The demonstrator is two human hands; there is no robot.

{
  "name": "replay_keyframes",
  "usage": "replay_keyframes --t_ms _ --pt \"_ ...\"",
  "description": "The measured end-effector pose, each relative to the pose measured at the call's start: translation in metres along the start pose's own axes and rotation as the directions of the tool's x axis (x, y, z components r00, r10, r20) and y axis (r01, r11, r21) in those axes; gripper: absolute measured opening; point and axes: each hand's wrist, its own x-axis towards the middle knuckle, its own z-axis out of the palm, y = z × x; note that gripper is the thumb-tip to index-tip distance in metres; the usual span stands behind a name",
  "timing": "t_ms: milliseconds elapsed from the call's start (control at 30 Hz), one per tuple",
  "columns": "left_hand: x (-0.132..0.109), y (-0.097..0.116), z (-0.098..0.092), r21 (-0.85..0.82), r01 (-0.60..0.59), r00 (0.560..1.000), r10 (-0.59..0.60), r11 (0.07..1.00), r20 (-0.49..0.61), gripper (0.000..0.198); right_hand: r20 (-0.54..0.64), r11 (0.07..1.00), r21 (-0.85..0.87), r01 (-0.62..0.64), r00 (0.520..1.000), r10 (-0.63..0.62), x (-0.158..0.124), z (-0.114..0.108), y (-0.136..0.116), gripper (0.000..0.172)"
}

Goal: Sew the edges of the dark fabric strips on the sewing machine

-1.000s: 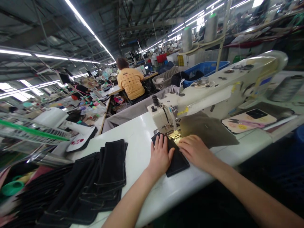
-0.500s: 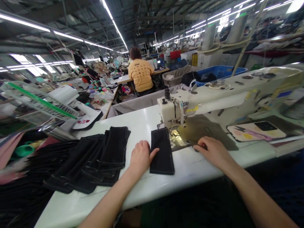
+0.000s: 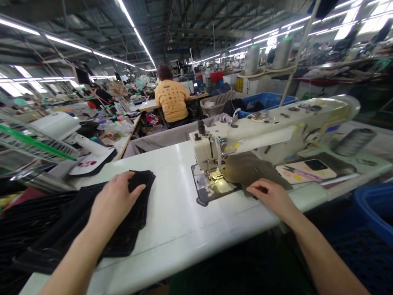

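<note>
Many dark denim pieces [image 3: 123,233] lie in a soft, messy pile right under the left hand [image 3: 115,196]. Its fingers [image 3: 132,188] spread wide and press flat on top. The right hand [image 3: 270,197] sits on a brown cloth [image 3: 248,170], with the cloth just past its fingertips. Those fingers bend down, but they may or may not pinch. A white sewing machine [image 3: 205,149] stands beyond, on a white table [image 3: 172,217].
</note>
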Motion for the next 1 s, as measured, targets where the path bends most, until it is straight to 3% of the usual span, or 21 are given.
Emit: replay_keyframes --t_ms 67,100,167,200,267,300,333,467,500,567,667,733,800,867,933,1000 --pt "-0.012 0.032 0.013 -0.236 -0.176 0.975 0.201 0.956 0.089 0.027 -0.009 0.999 -0.013 -0.032 0.999 0.032 -0.001 -0.001 0.002 0.037" --pt "-0.019 0.052 0.023 -0.366 -0.302 0.928 0.359 0.881 0.1 0.023 0.001 1.0 -0.018 -0.026 1.0 0.026 -0.002 -0.001 0.003 0.037" --pt "-0.032 0.097 0.045 -0.522 -0.518 0.791 0.612 0.678 0.01 0.022 0.011 1.0 -0.019 0.015 1.0 -0.015 -0.003 -0.002 0.004 0.036" --pt "-0.037 0.119 0.057 -0.541 -0.606 0.727 0.681 0.582 -0.082 0.027 -0.007 0.999 -0.026 0.041 0.999 -0.041 -0.003 -0.002 0.004 0.036" --pt "-0.041 0.159 0.077 -0.534 -0.719 0.622 0.755 0.444 -0.21 0.044 -0.067 0.994 -0.064 0.09 0.993 -0.094 -0.002 -0.006 0.005 0.034" --pt "-0.04 0.176 0.086 -0.529 -0.737 0.598 0.77 0.421 -0.222 0.048 -0.106 0.989 -0.096 0.109 0.987 -0.119 -0.002 -0.009 0.006 0.033" --pt "-0.037 0.191 0.093 -0.53 -0.733 0.6 0.772 0.426 -0.209 0.049 -0.147 0.984 -0.133 0.121 0.979 -0.14 -0.002 -0.013 0.005 0.032" --pt "-0.027 0.224 0.104 -0.515 -0.657 0.718 0.664 0.55 -0.207 0.051 -0.246 0.946 -0.281 0.163 0.94 -0.235 -0.004 -0.038 -0.006 0.029" --pt "-0.026 0.227 0.104 -0.502 -0.669 0.716 0.656 0.548 -0.24 0.06 -0.235 0.932 -0.307 0.192 0.934 -0.269 -0.006 -0.044 -0.013 0.027" --pt "-0.028 0.228 0.1 -0.484 -0.739 0.644 0.702 0.469 -0.303 0.068 -0.152 0.904 -0.317 0.288 0.925 -0.348 -0.011 -0.051 -0.027 0.023" --pt "-0.036 0.22 0.095 -0.515 -0.799 0.519 0.788 0.31 -0.331 0.039 -0.042 0.915 -0.161 0.369 0.924 -0.38 -0.017 -0.05 -0.038 0.023" --pt "-0.042 0.207 0.09 -0.525 -0.812 0.468 0.821 0.254 -0.327 0.031 -0.097 0.962 -0.048 0.268 0.958 -0.271 -0.017 -0.04 -0.029 0.029" --pt "-0.048 0.188 0.084 -0.495 -0.842 0.41 0.851 0.215 -0.328 0.031 -0.18 0.993 -0.043 0.113 0.976 -0.119 -0.013 -0.029 -0.01 0.03" --pt "-0.056 0.163 0.078 -0.448 -0.874 0.362 0.87 0.19 -0.336 0.026 -0.125 0.989 -0.115 0.088 0.987 -0.102 -0.007 -0.018 0.013 0.029" --pt "-0.066 0.136 0.075 -0.415 -0.886 0.368 0.861 0.21 -0.351 0.018 -0.073 0.979 -0.169 0.113 0.989 -0.127 0.0 -0.011 0.032 0.031" --pt "-0.076 0.11 0.075 -0.407 -0.87 0.428 0.835 0.278 -0.345 0.012 -0.083 0.97 -0.214 0.112 0.988 -0.133 0.009 -0.008 0.043 0.033"
